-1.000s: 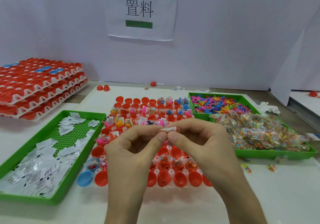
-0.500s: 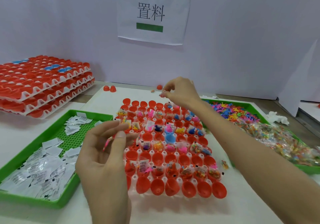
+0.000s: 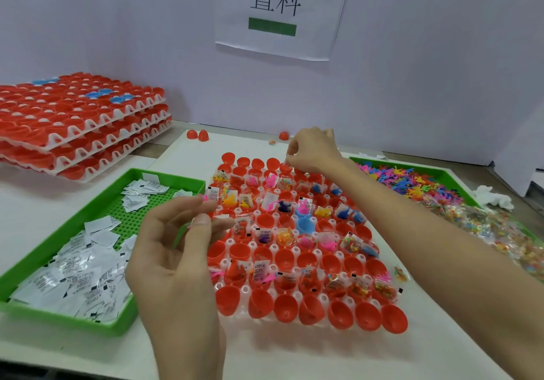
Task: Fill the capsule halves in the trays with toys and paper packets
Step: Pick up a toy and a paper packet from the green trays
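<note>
Evidently the paper packets (image 3: 79, 273) are featherlight and limp, so an edge pinch suits them; they lie heaped in the left green tray (image 3: 73, 319). The right hand (image 3: 312, 151) presses its fingertips together over a far-row capsule half (image 3: 285, 168) (anything held is hidden). The left hand (image 3: 182, 247) seems to pinch a pink toy (image 3: 189, 227). The capsule tray (image 3: 245, 290) is partly filled, and loose toys (image 3: 406, 179) fill the right green tray (image 3: 412, 165).

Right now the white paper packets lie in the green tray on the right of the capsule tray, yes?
No. The head view shows the white paper packets in the green tray on the left of the capsule tray.
</note>
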Demonstrator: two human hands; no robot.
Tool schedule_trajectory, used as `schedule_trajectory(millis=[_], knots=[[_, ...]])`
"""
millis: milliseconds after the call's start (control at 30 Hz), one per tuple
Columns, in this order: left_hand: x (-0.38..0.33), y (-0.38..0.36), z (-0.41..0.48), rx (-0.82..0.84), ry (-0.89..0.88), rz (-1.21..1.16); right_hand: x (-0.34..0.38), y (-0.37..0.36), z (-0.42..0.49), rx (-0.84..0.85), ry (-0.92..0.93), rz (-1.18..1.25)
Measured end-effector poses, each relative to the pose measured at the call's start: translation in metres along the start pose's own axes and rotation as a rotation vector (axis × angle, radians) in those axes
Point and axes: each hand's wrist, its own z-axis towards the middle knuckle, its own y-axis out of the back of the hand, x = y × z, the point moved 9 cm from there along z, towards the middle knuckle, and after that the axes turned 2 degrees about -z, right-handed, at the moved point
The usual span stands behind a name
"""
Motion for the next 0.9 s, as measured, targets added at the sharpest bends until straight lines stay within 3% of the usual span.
schedule_trajectory(millis=[900], knots=[[0.000,0.008,0.007,-0.006,-0.007,0.055,0.008,-0.018,0.015,0.170,-0.069,0.169]])
